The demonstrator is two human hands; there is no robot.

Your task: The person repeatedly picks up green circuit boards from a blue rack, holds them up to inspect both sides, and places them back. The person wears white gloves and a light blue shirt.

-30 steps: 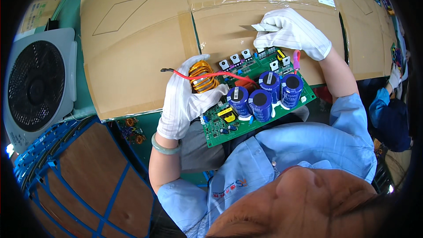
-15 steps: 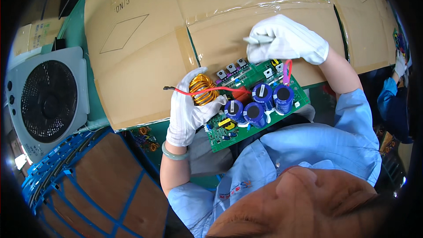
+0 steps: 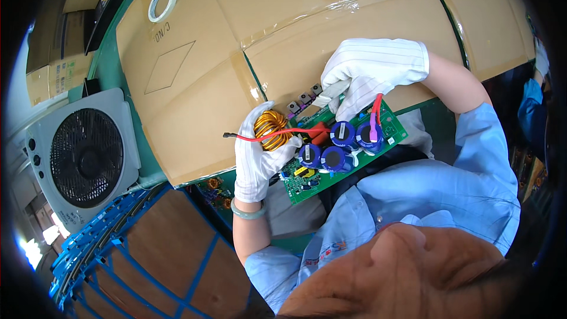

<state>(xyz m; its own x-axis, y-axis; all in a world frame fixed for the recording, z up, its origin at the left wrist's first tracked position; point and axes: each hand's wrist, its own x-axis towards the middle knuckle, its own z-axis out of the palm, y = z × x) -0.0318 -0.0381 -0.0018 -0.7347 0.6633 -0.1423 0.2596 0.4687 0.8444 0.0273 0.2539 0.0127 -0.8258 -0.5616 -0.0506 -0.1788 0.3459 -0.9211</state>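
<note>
A green circuit board [image 3: 319,186] is held tilted above the table's near edge. My gloved left hand [image 3: 253,162] is closed round its left end, at the copper-wound toroid coil [image 3: 273,129]. Across the coil runs a red wire [image 3: 251,139] with a dark tip. Several blue capacitors [image 3: 333,158] stand on the board. In my gloved right hand [image 3: 372,71] is a pale flat tool [image 3: 332,93], its kind unclear; the end points down at the board's far edge, beside a row of small black components [image 3: 305,97]. More red wire [image 3: 377,108] with a purple sleeve rises below this hand.
Flattened cardboard [image 3: 195,124] covers the green table. A roll of tape [image 3: 162,4] lies at the far left. Left of the table stands a grey box fan [image 3: 88,147], with a blue-framed rack [image 3: 159,248] below it. Another person's sleeve [image 3: 531,106] shows at the right edge.
My right hand has come down and left, bringing the pale tool from above the cardboard to the board's far edge. The left hand keeps its hold. The whole view has shifted slightly.
</note>
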